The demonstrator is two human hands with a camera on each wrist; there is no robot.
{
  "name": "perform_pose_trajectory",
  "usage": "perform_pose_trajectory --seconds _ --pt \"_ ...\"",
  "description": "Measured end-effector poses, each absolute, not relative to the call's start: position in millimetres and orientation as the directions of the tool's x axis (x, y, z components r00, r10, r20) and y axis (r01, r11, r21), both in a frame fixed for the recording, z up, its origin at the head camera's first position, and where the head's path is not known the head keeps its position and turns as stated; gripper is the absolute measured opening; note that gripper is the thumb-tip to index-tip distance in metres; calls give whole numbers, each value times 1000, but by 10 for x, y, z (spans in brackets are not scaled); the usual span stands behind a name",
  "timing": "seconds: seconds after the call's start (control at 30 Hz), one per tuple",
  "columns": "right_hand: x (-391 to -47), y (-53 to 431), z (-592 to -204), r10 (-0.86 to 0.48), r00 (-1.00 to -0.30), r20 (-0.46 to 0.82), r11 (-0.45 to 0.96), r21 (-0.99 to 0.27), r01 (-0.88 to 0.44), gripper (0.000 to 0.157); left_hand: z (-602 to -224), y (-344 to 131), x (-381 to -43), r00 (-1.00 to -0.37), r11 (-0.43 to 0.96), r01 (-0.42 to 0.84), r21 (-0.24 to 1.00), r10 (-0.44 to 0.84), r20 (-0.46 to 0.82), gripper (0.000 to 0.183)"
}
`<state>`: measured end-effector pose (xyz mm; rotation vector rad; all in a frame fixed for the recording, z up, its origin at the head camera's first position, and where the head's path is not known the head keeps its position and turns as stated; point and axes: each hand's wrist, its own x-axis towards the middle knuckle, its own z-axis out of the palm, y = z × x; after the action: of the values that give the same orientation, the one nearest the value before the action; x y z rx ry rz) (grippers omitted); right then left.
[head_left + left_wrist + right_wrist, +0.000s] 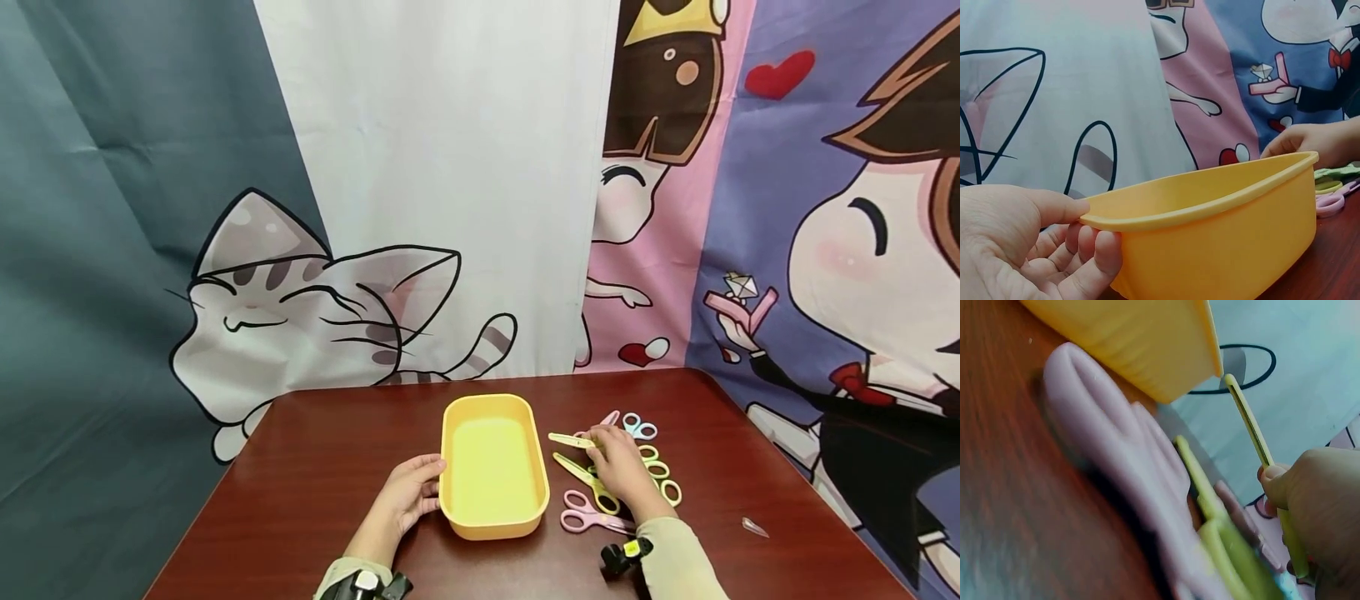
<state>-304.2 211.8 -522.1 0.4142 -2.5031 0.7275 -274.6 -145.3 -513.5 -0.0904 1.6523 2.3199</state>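
Observation:
An empty yellow plastic bin (491,530) stands on the table, and my left hand (408,493) pinches its left rim, thumb on top and fingers beneath, as the left wrist view shows. To the right of the bin, my right hand (621,468) grips a pair of pale yellow scissors (1251,422), the blade end pointing toward the bin. They are raised off the table; the hand hides most of their handles. Below them lie yellow scissors (587,477) and pink scissors (585,518). Past the hand are blue-handled scissors (640,427) and green-yellow handles (656,469).
Another pink pair (611,417) lies partly hidden behind the right hand. A small clear pointed piece (754,527) rests at the right of the dark red table (322,450). A cartoon-printed curtain (450,167) hangs along the table's far edge.

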Motion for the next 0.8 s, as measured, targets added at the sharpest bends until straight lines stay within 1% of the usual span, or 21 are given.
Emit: perform_pose_trajectory --seconds 0.13,0.37,0.57,0.8 --pt "-3072 1987 -5055 -131 -844 520 802 -445 -399 16 -5141 -1472 -2736 -953 -311 -275 910 211 -216 36" --pt "-3171 1617 -4662 -161 -855 493 812 -427 -399 13 -5144 -1492 -2706 -949 -331 -283 900 231 -214 32" --pt "-3259 1232 -4433 -208 -876 435 858 -349 -377 11 -5138 -1487 -2702 -946 -354 -295 888 238 -220 31" --pt "-3366 848 -4294 -303 -891 339 877 -268 -400 15 -5127 -1489 -2732 -947 -378 -294 878 242 -213 29"
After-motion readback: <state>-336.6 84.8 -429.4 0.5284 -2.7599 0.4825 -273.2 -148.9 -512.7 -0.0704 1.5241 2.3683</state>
